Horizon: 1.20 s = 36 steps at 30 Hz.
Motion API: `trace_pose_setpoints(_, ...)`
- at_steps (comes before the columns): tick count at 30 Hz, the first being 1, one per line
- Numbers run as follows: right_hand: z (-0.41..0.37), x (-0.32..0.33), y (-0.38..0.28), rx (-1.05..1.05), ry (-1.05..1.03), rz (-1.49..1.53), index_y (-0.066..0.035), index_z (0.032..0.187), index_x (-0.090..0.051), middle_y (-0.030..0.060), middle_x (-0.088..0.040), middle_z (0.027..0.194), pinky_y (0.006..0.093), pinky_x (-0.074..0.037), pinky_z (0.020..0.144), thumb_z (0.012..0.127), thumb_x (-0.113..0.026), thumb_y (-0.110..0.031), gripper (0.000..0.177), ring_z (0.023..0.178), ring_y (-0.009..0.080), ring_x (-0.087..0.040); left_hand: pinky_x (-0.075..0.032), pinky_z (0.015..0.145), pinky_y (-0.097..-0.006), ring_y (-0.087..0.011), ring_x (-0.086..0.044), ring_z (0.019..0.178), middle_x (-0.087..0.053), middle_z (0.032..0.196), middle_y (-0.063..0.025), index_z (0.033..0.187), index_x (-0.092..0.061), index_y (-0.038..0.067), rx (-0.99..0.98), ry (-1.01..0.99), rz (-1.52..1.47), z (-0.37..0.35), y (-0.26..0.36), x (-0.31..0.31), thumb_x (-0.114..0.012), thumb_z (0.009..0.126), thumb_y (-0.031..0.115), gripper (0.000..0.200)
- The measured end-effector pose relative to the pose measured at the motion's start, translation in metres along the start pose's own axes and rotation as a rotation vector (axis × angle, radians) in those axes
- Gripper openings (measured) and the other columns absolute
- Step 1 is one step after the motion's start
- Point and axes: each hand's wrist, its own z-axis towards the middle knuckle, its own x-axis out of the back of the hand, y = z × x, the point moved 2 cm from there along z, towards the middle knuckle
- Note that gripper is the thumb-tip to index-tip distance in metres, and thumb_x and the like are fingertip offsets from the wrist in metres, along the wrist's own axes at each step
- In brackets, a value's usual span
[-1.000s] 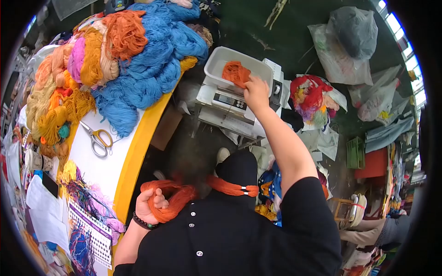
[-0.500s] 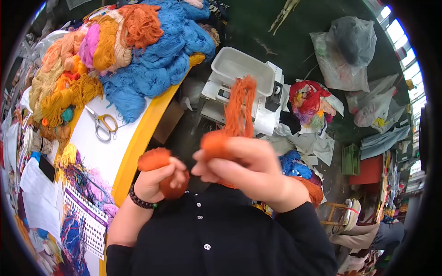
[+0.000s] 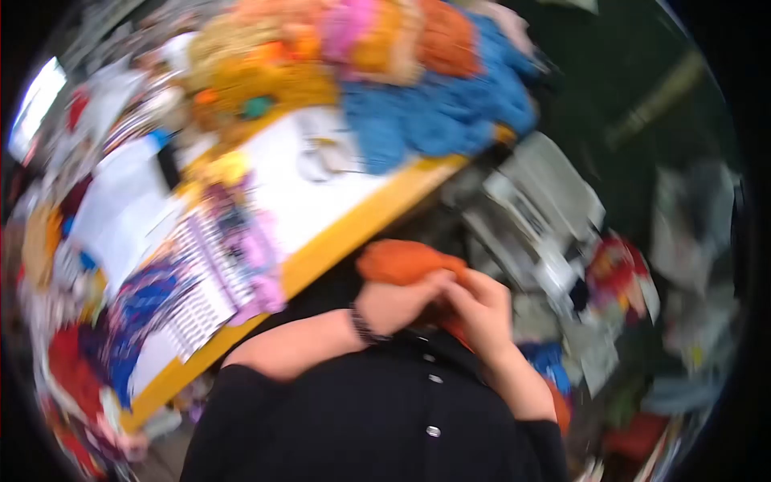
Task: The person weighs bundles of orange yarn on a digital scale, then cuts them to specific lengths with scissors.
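Note:
A bundle of orange yarn (image 3: 408, 261) is bunched up in front of my black shirt. My left hand (image 3: 397, 304), with a dark beaded bracelet at the wrist, is closed around its underside. My right hand (image 3: 484, 309) meets the left at the yarn's right end, its thumb and fingers pinched on the strands. A little orange also shows below, between the hands. Motion blur hides the exact finger positions.
On the yellow-edged table (image 3: 373, 217) to the left lie blue yarn skeins (image 3: 434, 120), scissors (image 3: 325, 153), a card with rows of dots (image 3: 205, 281) and tangled threads. A scale with a pale tray (image 3: 554, 181) stands right; bags and colored yarn lie on the floor.
My view has turned toward the table, and the surroundings are blurred. My hands have come together at the yarn. The long orange strands seen hanging near the scale no longer show there.

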Motion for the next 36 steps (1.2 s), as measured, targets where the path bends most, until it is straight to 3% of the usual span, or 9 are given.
trace_pose_setpoints(6,0.010,-0.008,0.023,0.041,-0.039,0.239,0.005,0.099,-0.062,0.0057,-0.064,0.083,0.0230,-0.047,0.068,0.089,-0.055,-0.006,0.016,0.072,0.0114,-0.060,-0.048,0.063,-0.0252,-0.0094,-0.061,0.070,-0.063,0.078,-0.0015,0.092,-0.062,0.004,0.423,0.071,-0.162,-0.018,-0.034,-0.002,-0.058,0.092,0.023,0.020)
trace_pose_setpoints(14,0.018,-0.028,0.032,0.123,0.025,0.087,0.005,0.104,-0.062,0.0067,-0.065,0.089,0.0227,-0.048,0.071,0.090,-0.055,-0.004,0.018,0.077,0.0107,-0.061,-0.050,0.077,-0.0302,-0.0182,-0.064,0.083,-0.067,0.088,-0.0066,0.098,-0.064,0.003,0.366,0.164,-0.041,-0.029,-0.050,0.015,-0.061,0.088,0.028,0.026)
trace_pose_setpoints(18,0.018,-0.035,0.031,0.091,0.025,0.188,0.004,0.106,-0.061,0.0058,-0.066,0.089,0.0224,-0.048,0.071,0.090,-0.054,-0.006,0.020,0.075,0.0113,-0.061,-0.049,0.078,-0.0305,-0.0200,-0.064,0.084,-0.066,0.089,-0.0082,0.097,-0.064,0.003,0.037,0.351,0.203,-0.031,-0.054,0.012,-0.059,0.089,0.030,0.029)
trace_pose_setpoints(21,0.018,-0.036,0.033,0.051,0.073,0.372,0.004,0.107,-0.061,0.0056,-0.066,0.090,0.0214,-0.048,0.069,0.090,-0.054,-0.006,0.020,0.076,0.0107,-0.061,-0.049,0.078,-0.0304,-0.0196,-0.064,0.086,-0.066,0.092,-0.0085,0.098,-0.064,0.002,0.452,0.089,-0.066,-0.028,-0.043,0.021,-0.060,0.089,0.032,0.031)
trace_pose_setpoints(25,0.018,-0.026,0.039,0.126,0.041,0.132,0.003,0.107,-0.060,0.0056,-0.065,0.093,0.0212,-0.047,0.072,0.091,-0.054,-0.006,0.020,0.080,0.0109,-0.061,-0.049,0.079,-0.0302,-0.0181,-0.064,0.087,-0.066,0.094,-0.0083,0.098,-0.064,0.002,0.352,0.087,-0.018,-0.029,-0.047,0.018,-0.061,0.088,0.032,0.031)
trace_pose_setpoints(27,0.015,-0.030,0.034,0.140,0.045,0.040,0.004,0.107,-0.060,0.0058,-0.065,0.094,0.0218,-0.047,0.074,0.091,-0.054,-0.007,0.020,0.081,0.0116,-0.061,-0.050,0.071,-0.0310,-0.0212,-0.066,0.076,-0.068,0.082,-0.0111,0.094,-0.066,0.003,0.215,0.218,0.047,-0.029,-0.063,0.010,-0.055,0.087,0.050,0.049)
trace_pose_setpoints(32,0.013,-0.021,0.034,-0.041,0.067,0.101,0.001,0.107,-0.061,0.0062,-0.065,0.092,0.0255,-0.050,0.072,0.090,-0.055,-0.012,0.022,0.081,0.0132,-0.062,-0.049,0.079,-0.0301,-0.0171,-0.064,0.089,-0.066,0.093,-0.0061,0.099,-0.063,0.004,0.226,0.111,-0.139,-0.025,-0.028,0.015,-0.054,0.093,0.029,0.027)
trace_pose_setpoints(34,0.011,-0.019,0.035,-0.017,0.041,0.268,0.001,0.111,-0.060,0.0040,-0.065,0.092,0.0240,-0.050,0.072,0.092,-0.055,-0.012,0.024,0.080,0.0104,-0.061,-0.050,0.072,-0.0271,-0.0120,-0.062,0.083,-0.064,0.090,-0.0030,0.098,-0.063,0.004,0.484,0.138,-0.404,-0.023,-0.006,0.013,-0.057,0.092,0.021,0.018)
trace_pose_setpoints(36,0.010,-0.017,0.037,0.081,0.005,0.368,0.003,0.112,-0.059,0.0047,-0.065,0.096,0.0242,-0.049,0.077,0.092,-0.054,-0.008,0.023,0.085,0.0104,-0.061,-0.048,0.074,-0.0250,-0.0122,-0.060,0.081,-0.063,0.089,-0.0031,0.097,-0.062,0.001,0.279,0.206,-0.354,-0.022,-0.021,0.009,-0.059,0.091,0.013,0.013)
